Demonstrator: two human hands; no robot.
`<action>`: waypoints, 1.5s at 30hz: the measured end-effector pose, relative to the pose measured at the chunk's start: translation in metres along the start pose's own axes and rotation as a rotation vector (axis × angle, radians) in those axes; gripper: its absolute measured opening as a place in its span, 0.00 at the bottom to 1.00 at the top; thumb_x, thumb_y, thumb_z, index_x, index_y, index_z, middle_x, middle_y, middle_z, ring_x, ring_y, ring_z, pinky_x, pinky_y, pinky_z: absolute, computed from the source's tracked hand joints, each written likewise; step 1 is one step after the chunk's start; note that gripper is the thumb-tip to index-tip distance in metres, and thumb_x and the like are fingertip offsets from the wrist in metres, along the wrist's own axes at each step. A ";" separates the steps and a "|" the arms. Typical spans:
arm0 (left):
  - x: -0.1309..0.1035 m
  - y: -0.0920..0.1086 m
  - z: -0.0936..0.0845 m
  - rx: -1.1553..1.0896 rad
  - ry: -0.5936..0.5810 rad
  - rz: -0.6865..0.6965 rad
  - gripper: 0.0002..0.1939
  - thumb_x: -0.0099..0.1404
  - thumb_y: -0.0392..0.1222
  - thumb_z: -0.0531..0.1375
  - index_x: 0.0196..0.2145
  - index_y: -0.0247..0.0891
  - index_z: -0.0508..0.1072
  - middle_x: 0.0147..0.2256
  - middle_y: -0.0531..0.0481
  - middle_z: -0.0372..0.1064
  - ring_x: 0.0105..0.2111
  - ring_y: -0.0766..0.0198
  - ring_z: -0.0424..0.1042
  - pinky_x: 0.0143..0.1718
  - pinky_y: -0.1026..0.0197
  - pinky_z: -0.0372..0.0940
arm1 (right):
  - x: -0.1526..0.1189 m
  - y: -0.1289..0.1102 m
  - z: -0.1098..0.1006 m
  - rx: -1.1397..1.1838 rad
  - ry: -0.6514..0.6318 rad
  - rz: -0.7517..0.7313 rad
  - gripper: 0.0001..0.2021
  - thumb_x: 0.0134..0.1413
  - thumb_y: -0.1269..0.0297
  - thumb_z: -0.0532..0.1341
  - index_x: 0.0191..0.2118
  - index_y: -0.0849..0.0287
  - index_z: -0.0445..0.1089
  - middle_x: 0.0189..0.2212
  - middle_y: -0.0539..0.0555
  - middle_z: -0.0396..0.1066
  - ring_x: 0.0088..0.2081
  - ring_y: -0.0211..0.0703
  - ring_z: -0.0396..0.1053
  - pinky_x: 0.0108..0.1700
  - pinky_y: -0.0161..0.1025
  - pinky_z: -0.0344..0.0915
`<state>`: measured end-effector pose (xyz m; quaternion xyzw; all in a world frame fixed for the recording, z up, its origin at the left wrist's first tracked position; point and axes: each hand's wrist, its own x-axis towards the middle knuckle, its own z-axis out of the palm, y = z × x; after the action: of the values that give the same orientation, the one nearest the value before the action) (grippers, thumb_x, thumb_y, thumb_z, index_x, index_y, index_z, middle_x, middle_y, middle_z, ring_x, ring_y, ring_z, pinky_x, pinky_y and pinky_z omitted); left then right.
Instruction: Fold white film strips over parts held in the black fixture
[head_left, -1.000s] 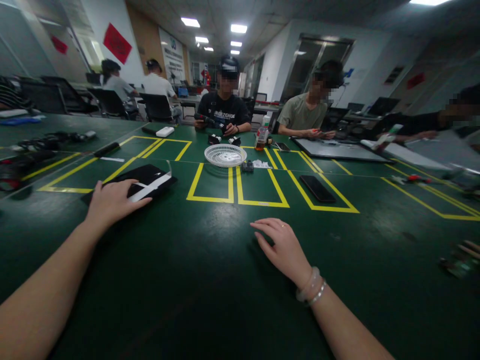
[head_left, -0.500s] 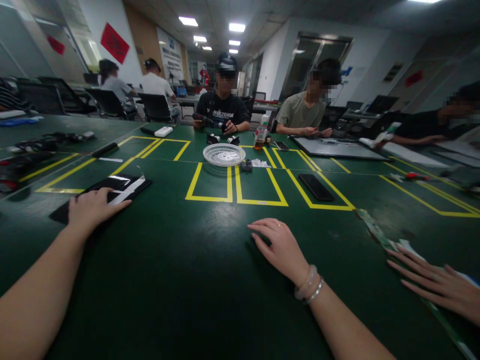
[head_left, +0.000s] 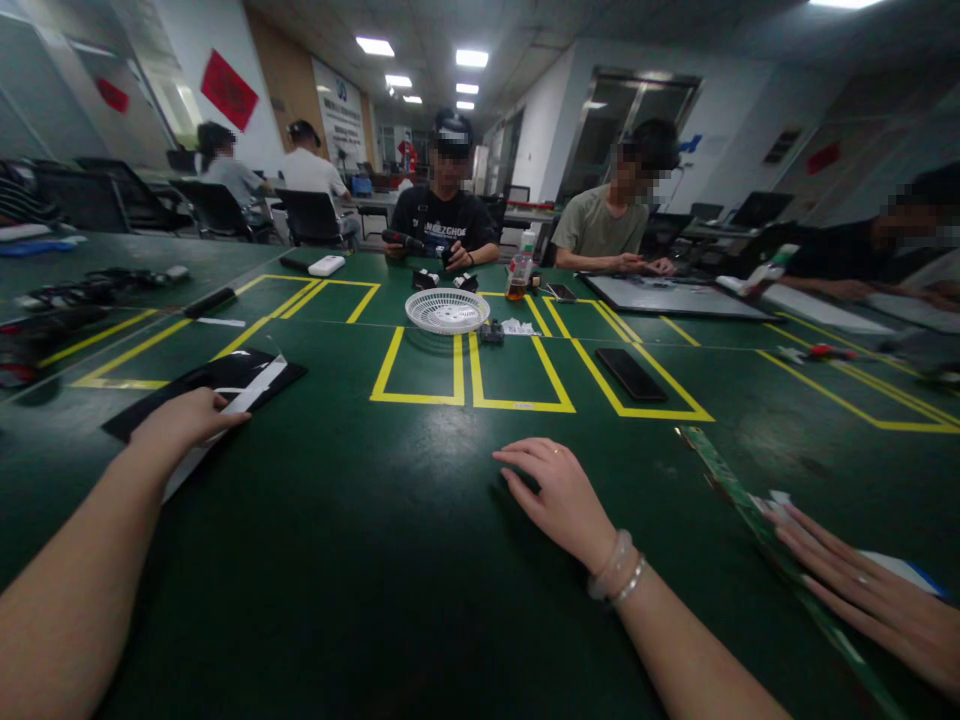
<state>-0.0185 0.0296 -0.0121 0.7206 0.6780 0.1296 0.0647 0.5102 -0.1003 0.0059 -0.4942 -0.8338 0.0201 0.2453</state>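
Note:
A flat black plastic bag (head_left: 262, 372) with a white strip (head_left: 262, 385) along it lies on the green table at the left. My left hand (head_left: 180, 425) is on the bag, its fingers bent inward and its thumb across the strip; the undersides of the fingers are hidden. Near the middle of the table my right hand (head_left: 559, 495) rests palm down. It holds nothing, and its fingers are loosely bent with the thumb apart. A ring and two bracelets are on it.
A co-worker's hand (head_left: 855, 580) rests beside a long green circuit board strip (head_left: 742, 500) at the right. Further off are a black phone (head_left: 630, 374), a white round basket (head_left: 447, 322), a bottle (head_left: 517, 275) and yellow tape frames (head_left: 525, 406). People sit across the table.
My left hand has drawn in its spread fingers, and more of the white strip shows below it. My right hand stays put. The co-worker's hand and the circuit board strip have shifted left.

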 end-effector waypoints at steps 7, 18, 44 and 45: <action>-0.012 0.036 -0.014 0.117 -0.033 -0.318 0.32 0.59 0.57 0.56 0.49 0.25 0.73 0.44 0.28 0.66 0.42 0.33 0.69 0.35 0.44 0.65 | 0.000 -0.004 0.000 0.010 0.012 -0.022 0.12 0.61 0.69 0.58 0.49 0.54 0.74 0.45 0.55 0.76 0.49 0.48 0.71 0.52 0.52 0.66; -0.044 0.172 0.003 -0.232 -0.074 0.496 0.21 0.70 0.52 0.53 0.53 0.36 0.70 0.49 0.41 0.61 0.45 0.51 0.67 0.47 0.52 0.66 | -0.004 -0.013 -0.002 -0.068 0.036 -0.156 0.26 0.60 0.66 0.60 0.63 0.50 0.60 0.62 0.56 0.63 0.62 0.51 0.59 0.63 0.56 0.56; 0.000 0.051 0.015 0.291 0.073 -0.092 0.39 0.66 0.61 0.56 0.52 0.15 0.68 0.54 0.21 0.61 0.54 0.27 0.61 0.52 0.30 0.58 | 0.010 0.020 -0.005 1.277 0.521 0.730 0.20 0.56 0.57 0.67 0.54 0.52 0.71 0.48 0.54 0.77 0.46 0.44 0.76 0.50 0.42 0.73; -0.001 0.039 0.012 0.283 0.061 -0.136 0.39 0.65 0.63 0.55 0.50 0.14 0.69 0.52 0.21 0.63 0.52 0.27 0.64 0.50 0.32 0.60 | 0.010 0.021 -0.004 1.331 0.539 0.791 0.19 0.56 0.59 0.67 0.53 0.52 0.71 0.46 0.53 0.78 0.46 0.43 0.76 0.47 0.39 0.74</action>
<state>0.0226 0.0272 -0.0131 0.6708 0.7383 0.0502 -0.0495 0.5250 -0.0819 0.0081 -0.4906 -0.3237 0.4764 0.6538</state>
